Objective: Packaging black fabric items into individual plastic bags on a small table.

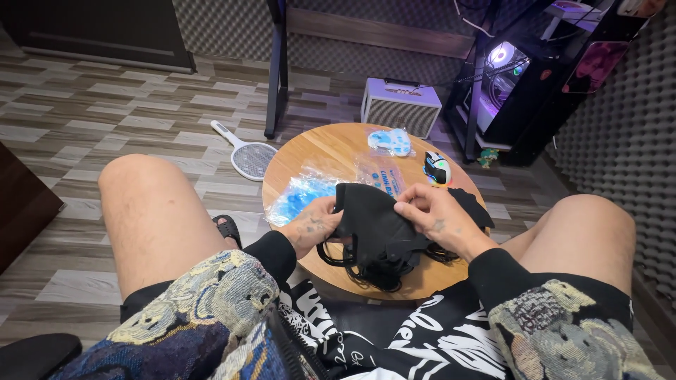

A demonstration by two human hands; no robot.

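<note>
- Stack of black fabric face masks (377, 229) sat at the near edge of the round wooden table (331, 144), held just above the top, between the person's knees.
- Left hand (310, 225) gripped the left side of the stack, fingers curled closed around the cloth, thumb on top.
- Right hand (436, 214) pinched the top mask's upper right edge, fingertips together, palm down over the rest of the pile.
- Black ear loops (373, 271) hung in a tangle below the stack, over the near edge of the table.
- Handling call: light, soft, floppy; nothing fragile. Layers likely slide on each other and loops snag, so best taken by a pinch on the cloth edge of one layer, not by the loops.
- Clear plastic packet with blue contents (299, 193) lay at the table's left edge, just beside the left hand.
- Second clear packet (380, 176) lay mid-table, behind the stack; a third, smaller one (389, 141) near the far edge.
- White and black mouse with lit trim (436, 169) sat at the right edge.
- Off the table: white racket-shaped bug zapper (246, 155) on the floor to the left, small white speaker (400, 105) on the floor beyond the far edge, lit PC tower (503, 77) further right.
</note>
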